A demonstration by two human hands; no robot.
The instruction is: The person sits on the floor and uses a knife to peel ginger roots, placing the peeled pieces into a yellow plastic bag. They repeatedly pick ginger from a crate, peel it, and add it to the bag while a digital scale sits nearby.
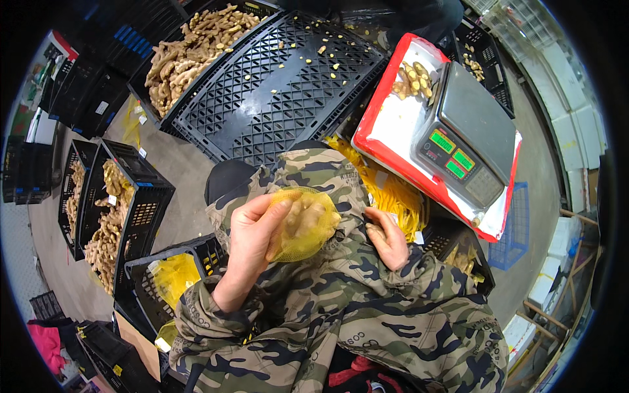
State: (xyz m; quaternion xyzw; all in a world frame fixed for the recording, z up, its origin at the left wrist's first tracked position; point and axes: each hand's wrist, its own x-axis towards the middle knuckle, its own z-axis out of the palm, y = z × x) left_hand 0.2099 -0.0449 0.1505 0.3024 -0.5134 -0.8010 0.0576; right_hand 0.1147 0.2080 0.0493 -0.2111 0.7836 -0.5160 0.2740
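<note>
My left hand [255, 240] grips a yellow mesh bag [307, 223] with pieces of ginger inside, held above my lap. To the right, my right hand [388, 238] rests by my thigh with its fingers partly curled; whether it holds anything small is unclear. Close beyond it hangs a bundle of yellow mesh bags [393, 191] with white tags. A digital scale [476, 123] with lit green displays stands on a white foam box lid edged in red tape [378, 127]. Several ginger pieces [413, 81] lie beside the scale's far left side.
An upturned black plastic crate [255, 93] bears ginger scraps. Behind it a crate holds piled ginger [196, 54]. More ginger crates [147, 196] stand at left, near a crate with yellow bags [177, 277]. A blue wire basket [511, 231] stands at right. Another person's legs [422, 19] show at the top.
</note>
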